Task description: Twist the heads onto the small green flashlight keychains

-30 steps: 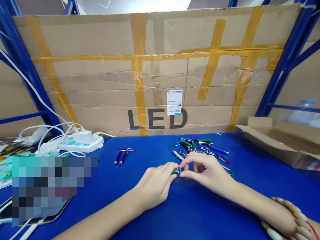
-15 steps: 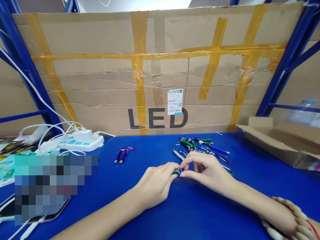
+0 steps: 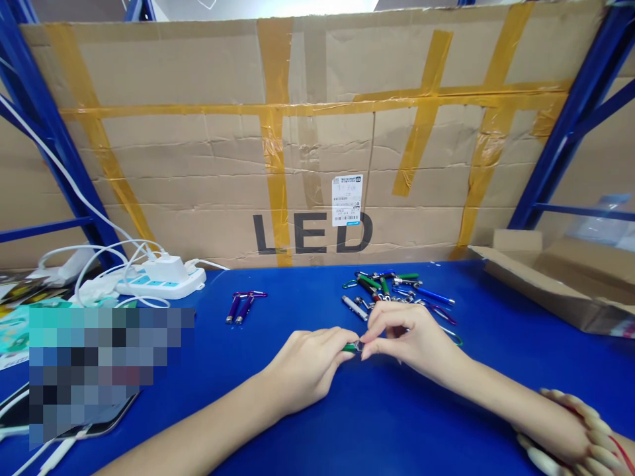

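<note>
My left hand (image 3: 310, 367) is closed around a small green keychain flashlight (image 3: 350, 347), most of which its fingers hide. From that hand the silver end points to the right, where a small metal ring (image 3: 360, 346) shows. Thumb and forefinger of my right hand (image 3: 404, 334) pinch at this ring; the exact contact is too small to make out. Just behind my right hand lies a loose pile of keychain flashlights (image 3: 381, 285) in green, blue, silver and other colours, with carabiners. Two purple flashlights (image 3: 239, 309) with purple carabiners lie side by side to the left.
A white power strip (image 3: 173, 281) with cables sits at the back left of the blue table (image 3: 391, 423). Nearer, a phone (image 3: 112, 416) lies partly pixelated. An open cardboard box (image 3: 550, 291) stands at the right. Behind everything rises a large taped cardboard sheet (image 3: 218, 178).
My right thumb and forefinger have closed further at the ring of the green flashlight, which sits slightly lower and farther right. The pile and the purple flashlights have stayed put.
</note>
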`<state>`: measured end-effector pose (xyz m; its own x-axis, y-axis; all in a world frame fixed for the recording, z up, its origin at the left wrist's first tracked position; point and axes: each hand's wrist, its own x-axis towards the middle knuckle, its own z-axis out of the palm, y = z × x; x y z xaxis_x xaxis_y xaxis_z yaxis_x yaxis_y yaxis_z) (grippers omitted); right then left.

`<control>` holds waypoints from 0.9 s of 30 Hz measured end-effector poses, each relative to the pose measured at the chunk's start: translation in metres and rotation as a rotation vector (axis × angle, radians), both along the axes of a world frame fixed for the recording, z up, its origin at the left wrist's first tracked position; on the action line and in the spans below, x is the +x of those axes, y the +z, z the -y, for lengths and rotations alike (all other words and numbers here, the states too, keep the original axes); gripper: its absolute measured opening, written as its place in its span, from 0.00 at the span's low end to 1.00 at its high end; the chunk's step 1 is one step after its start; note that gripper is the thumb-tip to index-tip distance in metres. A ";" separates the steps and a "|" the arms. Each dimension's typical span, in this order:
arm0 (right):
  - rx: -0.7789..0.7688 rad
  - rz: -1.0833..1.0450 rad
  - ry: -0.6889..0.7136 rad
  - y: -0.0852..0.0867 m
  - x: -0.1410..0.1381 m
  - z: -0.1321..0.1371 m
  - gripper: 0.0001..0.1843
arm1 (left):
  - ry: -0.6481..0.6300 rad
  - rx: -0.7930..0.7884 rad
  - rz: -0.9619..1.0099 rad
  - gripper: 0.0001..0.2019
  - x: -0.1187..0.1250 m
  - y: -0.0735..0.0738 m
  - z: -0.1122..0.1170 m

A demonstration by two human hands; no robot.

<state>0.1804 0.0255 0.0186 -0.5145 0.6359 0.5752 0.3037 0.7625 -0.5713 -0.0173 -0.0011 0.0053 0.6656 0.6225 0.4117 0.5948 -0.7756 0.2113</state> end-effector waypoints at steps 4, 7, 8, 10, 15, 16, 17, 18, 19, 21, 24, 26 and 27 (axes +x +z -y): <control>-0.015 0.023 -0.003 -0.003 0.001 0.000 0.22 | -0.022 0.050 -0.033 0.07 -0.001 -0.002 0.000; -0.012 0.038 -0.022 -0.006 0.000 0.002 0.21 | -0.038 0.071 -0.024 0.06 -0.001 -0.003 -0.001; -0.009 0.035 -0.028 -0.006 0.000 0.002 0.21 | -0.037 0.074 -0.009 0.06 -0.001 -0.004 -0.002; -0.008 0.025 -0.046 -0.007 -0.001 0.003 0.21 | -0.035 0.076 0.018 0.05 -0.002 -0.004 -0.002; -0.108 0.058 -0.089 -0.008 -0.002 0.004 0.21 | -0.030 0.087 -0.011 0.05 -0.002 -0.007 -0.003; -0.138 0.070 -0.093 -0.007 -0.003 0.005 0.21 | -0.026 0.095 -0.022 0.05 -0.003 -0.007 -0.003; -0.168 0.080 -0.093 -0.007 -0.003 0.005 0.21 | -0.027 0.104 -0.033 0.06 -0.003 -0.008 -0.003; -0.195 0.086 -0.088 -0.007 -0.003 0.005 0.21 | -0.029 0.114 -0.041 0.07 -0.003 -0.008 -0.003; -0.216 0.088 -0.081 -0.007 -0.003 0.006 0.22 | -0.031 0.121 -0.047 0.07 -0.003 -0.009 -0.003; -0.245 0.075 -0.068 -0.006 -0.004 0.006 0.22 | -0.033 0.126 -0.046 0.08 -0.004 -0.008 -0.003; -0.316 0.041 -0.055 -0.006 -0.005 0.005 0.21 | -0.036 0.090 -0.010 0.05 -0.003 -0.006 -0.003; -0.412 0.029 -0.056 -0.006 -0.005 0.005 0.20 | -0.031 0.049 0.027 0.06 -0.002 -0.004 -0.002; -0.462 0.028 -0.060 -0.005 -0.005 0.005 0.20 | -0.025 0.031 0.043 0.07 -0.002 -0.003 -0.001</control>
